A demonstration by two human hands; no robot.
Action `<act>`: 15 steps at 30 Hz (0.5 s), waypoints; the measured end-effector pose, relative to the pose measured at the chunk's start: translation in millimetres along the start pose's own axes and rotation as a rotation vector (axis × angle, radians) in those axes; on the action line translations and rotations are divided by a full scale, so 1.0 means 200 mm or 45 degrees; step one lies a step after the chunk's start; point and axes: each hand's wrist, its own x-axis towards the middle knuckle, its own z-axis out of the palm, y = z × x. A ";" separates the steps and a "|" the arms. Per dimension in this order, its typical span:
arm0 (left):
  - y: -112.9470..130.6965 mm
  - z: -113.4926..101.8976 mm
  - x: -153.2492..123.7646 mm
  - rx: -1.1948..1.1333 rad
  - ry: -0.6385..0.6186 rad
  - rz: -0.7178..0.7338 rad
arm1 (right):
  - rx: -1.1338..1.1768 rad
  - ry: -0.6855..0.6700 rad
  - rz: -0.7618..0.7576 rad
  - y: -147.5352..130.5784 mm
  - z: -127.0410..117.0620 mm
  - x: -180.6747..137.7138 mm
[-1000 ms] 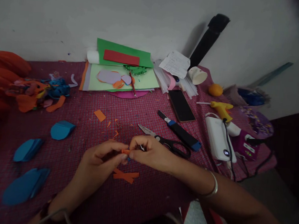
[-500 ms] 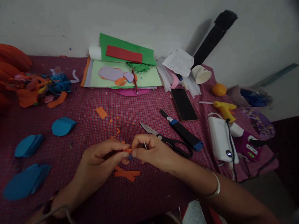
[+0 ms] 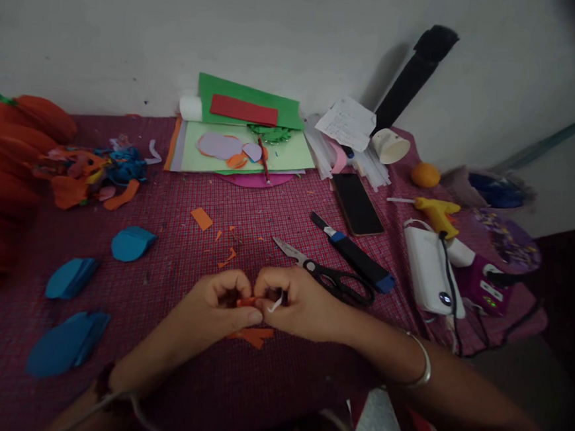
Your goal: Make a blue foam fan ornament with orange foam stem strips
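My left hand and my right hand meet low in the middle of the view, fingers curled, both pinching a small orange paper piece between them. A thin white sliver sticks out by my right thumb. More orange paper strips lie on the red checked cloth just under my hands. Black-handled scissors lie right behind my right hand.
A black and blue utility knife, a phone, a white power bank and a yellow glue gun lie to the right. Coloured paper sheets sit by the wall. Blue paper shapes and orange scraps are at left.
My hands have curled tighter together round the orange piece and dropped slightly toward the cloth. The view has shifted a little.
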 end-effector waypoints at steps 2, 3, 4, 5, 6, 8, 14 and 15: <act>0.01 -0.01 -0.01 0.022 -0.048 -0.026 | 0.010 -0.053 -0.030 -0.01 -0.01 0.00; 0.01 -0.02 -0.01 0.031 -0.079 -0.036 | 0.018 -0.070 -0.037 -0.01 -0.01 0.00; 0.02 -0.04 -0.02 0.049 -0.110 -0.048 | 0.029 -0.083 -0.043 -0.01 -0.02 0.00; 0.04 -0.05 -0.03 0.079 -0.141 -0.060 | 0.041 -0.093 -0.046 -0.01 -0.03 0.00; 0.05 -0.07 -0.03 0.119 -0.166 -0.070 | 0.050 -0.102 -0.047 -0.01 -0.04 0.00; 0.07 -0.09 -0.05 0.214 -0.186 -0.086 | 0.048 -0.117 -0.037 -0.01 -0.05 0.01; 0.11 -0.17 -0.06 0.464 -0.098 0.008 | -0.016 -0.109 0.008 0.00 -0.09 0.02; 0.11 -0.17 -0.05 0.469 -0.068 0.027 | -0.024 -0.103 0.001 0.01 -0.09 0.02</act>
